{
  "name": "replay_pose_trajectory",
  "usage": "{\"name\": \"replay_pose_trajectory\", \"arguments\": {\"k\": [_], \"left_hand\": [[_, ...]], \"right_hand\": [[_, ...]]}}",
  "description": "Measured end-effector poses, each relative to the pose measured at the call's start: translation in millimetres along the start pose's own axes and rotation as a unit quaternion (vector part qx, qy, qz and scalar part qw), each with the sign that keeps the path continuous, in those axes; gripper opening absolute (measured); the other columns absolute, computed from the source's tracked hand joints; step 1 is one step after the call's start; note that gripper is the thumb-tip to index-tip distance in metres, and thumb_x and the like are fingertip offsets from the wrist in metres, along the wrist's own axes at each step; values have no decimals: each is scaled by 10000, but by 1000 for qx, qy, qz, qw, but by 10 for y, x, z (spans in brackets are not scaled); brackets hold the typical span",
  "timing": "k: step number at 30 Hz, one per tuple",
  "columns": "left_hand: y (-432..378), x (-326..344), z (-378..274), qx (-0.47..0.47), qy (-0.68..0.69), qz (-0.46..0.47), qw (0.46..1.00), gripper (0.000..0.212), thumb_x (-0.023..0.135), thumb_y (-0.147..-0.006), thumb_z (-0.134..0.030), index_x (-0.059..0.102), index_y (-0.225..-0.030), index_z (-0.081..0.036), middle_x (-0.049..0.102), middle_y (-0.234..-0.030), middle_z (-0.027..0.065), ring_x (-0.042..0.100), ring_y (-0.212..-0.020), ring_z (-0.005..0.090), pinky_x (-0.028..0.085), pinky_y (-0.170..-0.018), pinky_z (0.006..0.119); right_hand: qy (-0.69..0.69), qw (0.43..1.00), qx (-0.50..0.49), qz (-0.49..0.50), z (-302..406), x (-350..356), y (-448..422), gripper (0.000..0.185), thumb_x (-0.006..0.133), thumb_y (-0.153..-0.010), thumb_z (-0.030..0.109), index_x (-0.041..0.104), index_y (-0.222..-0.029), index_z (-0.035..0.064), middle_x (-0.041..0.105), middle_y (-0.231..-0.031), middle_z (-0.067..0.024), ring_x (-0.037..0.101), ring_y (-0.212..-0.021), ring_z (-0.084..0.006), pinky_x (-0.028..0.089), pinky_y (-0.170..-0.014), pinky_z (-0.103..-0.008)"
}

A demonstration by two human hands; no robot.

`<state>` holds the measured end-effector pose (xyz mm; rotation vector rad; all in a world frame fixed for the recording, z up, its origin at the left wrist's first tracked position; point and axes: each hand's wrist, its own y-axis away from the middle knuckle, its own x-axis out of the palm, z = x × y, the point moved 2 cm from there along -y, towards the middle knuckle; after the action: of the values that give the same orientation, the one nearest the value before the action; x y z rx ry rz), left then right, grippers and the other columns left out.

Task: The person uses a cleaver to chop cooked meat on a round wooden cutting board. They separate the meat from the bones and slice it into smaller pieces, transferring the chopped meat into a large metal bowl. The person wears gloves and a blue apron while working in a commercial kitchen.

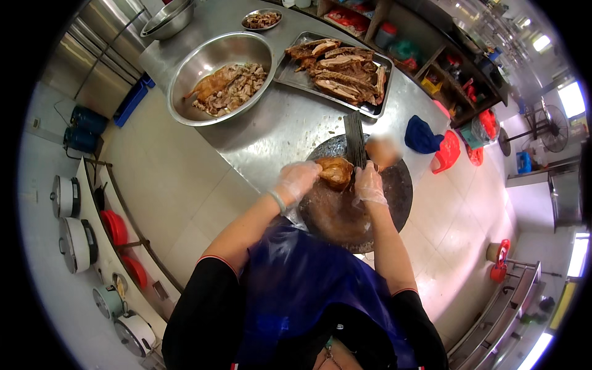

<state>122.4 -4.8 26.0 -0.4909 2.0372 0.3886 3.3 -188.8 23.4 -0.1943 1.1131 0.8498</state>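
Observation:
My left hand (298, 180), in a clear plastic glove, grips the end of a browned piece of cooked poultry (335, 173). That piece rests on a round, dark chopping block (337, 217). In my right hand (370, 184), gloved the same way, is a dark, broad-bladed cleaver (354, 138). Its blade points away from me, close beside the poultry piece. Another brownish item (384, 150) sits on the block to the right of the blade; it is blurred, so I cannot tell what it is.
Beyond the block on the steel table (249, 143) stand a large steel bowl (173, 92) of chopped meat, a tray (286, 79) of poultry carcasses and a small dish (262, 20) of meat pieces. A blue cloth (422, 134) lies at the table's right edge.

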Motion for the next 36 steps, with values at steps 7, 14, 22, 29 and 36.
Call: {"name": "replay_pose_trajectory", "arguments": {"k": [7,14,22,29,36], "left_hand": [[-404,-251,248,54,-6,99,994,184,542,-901,-149,648,-1048,-116,650,-1037,137,615,-1008,338,493,-864,414],[-291,-125,233,-1,42,161,986,173,537,-925,-177,622,-1029,-67,649,-1012,183,619,-982,369,490,-849,430],[169,643,-91,-268,550,75,788,273,567,-963,-330,553,-966,-57,563,-820,27,544,-772,145,457,-697,293],[225,458,-229,29,24,118,992,253,507,-947,-270,562,-1071,-56,625,-953,152,652,-845,292,522,-657,393],[70,-223,-533,338,-146,74,927,271,507,-910,-121,577,-1171,-133,593,-1019,117,638,-804,319,531,-686,454]], "right_hand": [[-6,999,-42,19,-22,-199,187,468,528,-947,280,468,-1279,-44,638,-969,-351,617,-946,-500,488,-851,-529],[-86,994,-51,-30,-102,-453,784,460,543,-942,277,473,-1270,-38,631,-839,-350,621,-830,-517,480,-739,-575],[-187,981,48,-11,-318,-189,1080,465,558,-933,272,497,-1250,-63,633,-886,-359,629,-877,-513,498,-757,-533],[-226,968,109,33,-307,-278,1132,498,558,-938,269,476,-1264,-98,638,-913,-352,630,-909,-498,495,-790,-511],[-255,962,100,-11,-691,-13,1178,504,551,-942,276,472,-1274,-96,635,-885,-350,633,-889,-486,488,-787,-513]]}}
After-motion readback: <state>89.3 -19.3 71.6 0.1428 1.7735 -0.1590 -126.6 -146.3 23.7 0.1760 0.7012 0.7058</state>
